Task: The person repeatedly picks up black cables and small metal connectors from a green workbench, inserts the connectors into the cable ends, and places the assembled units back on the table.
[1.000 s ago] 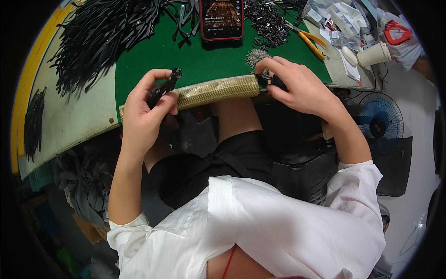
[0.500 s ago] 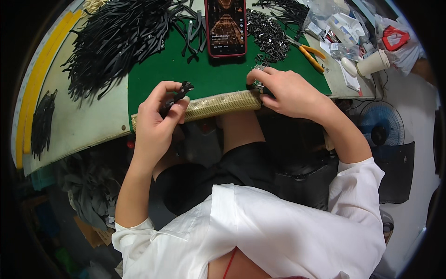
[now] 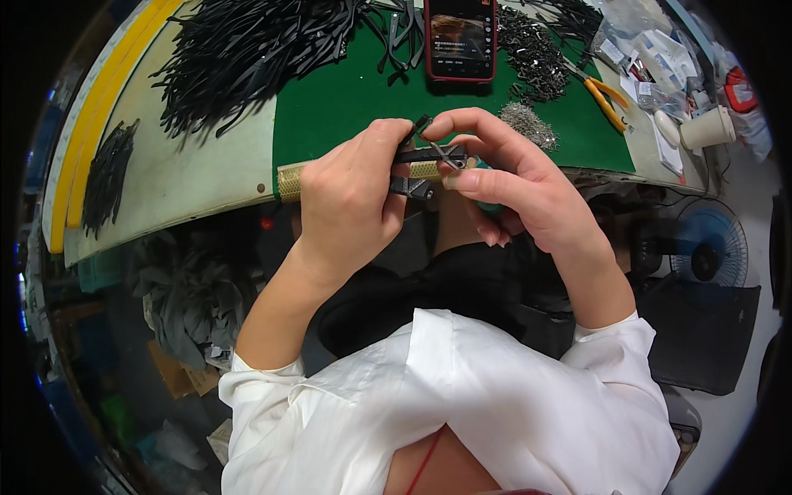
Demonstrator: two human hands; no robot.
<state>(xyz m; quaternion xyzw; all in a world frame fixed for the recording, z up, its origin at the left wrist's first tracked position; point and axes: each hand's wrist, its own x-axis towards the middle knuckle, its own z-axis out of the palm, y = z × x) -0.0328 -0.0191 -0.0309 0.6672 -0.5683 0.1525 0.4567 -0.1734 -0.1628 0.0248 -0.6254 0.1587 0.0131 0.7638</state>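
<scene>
A left hand point(image 3: 351, 188) is gripping slim, black plastic strips point(image 3: 426, 154) lengthwise toward the right hand point(image 3: 528, 180), which is holding a rounded teal handle point(image 3: 482, 166) beside their ends.

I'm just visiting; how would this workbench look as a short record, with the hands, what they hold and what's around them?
Left hand: left hand pinching black pieces with crossed silvery trim
Right hand: right hand holding a teal object, mostly hidden; fingertips at the pieces' ends
Near edge: gold patterned roll
Surface: green mat
Far left: large pile of black strips
Far middle: phone, screen lit
Right side: silvery bits, orange-handled pliers, pale cup
</scene>
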